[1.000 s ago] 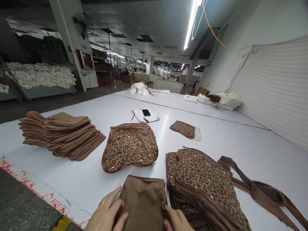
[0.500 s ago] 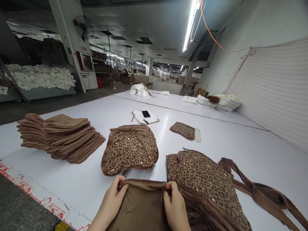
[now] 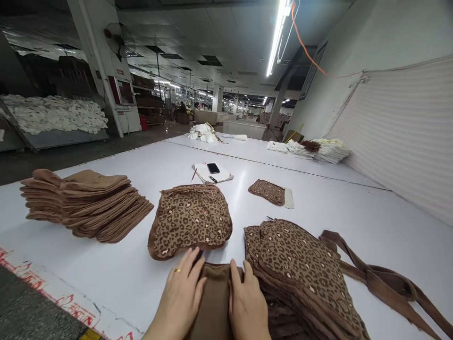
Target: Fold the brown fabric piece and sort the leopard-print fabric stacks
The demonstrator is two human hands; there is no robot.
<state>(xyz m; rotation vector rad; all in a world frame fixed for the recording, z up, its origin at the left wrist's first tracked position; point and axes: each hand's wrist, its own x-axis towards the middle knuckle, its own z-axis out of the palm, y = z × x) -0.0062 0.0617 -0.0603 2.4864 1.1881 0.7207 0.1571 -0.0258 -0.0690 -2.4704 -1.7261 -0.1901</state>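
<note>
A plain brown fabric piece (image 3: 213, 297) lies at the near edge of the white table. My left hand (image 3: 182, 293), with a ring on one finger, rests palm down over its left side, fingers stretched out. Something small and dark shows by those fingertips; I cannot make out what it is. On the fabric's right part lies my right hand (image 3: 247, 302), also flat with fingers extended. Just beyond is a leopard-print piece with brown edging (image 3: 193, 217). To the right, a stack of leopard-print pieces (image 3: 300, 259) stands close to my right hand.
A tall pile of folded brown pieces (image 3: 85, 203) stands at left. Farther back are papers (image 3: 222, 177) with a phone (image 3: 213, 168), and a small leopard-print piece (image 3: 267, 191). Brown strips (image 3: 378, 278) lie at right. White cloth stacks (image 3: 331, 151) sit at the far right.
Both hands have let go of the fabric's far edge, which they were pinching at its corners, and now lie flat on it, closer together. The view has shifted slightly.
</note>
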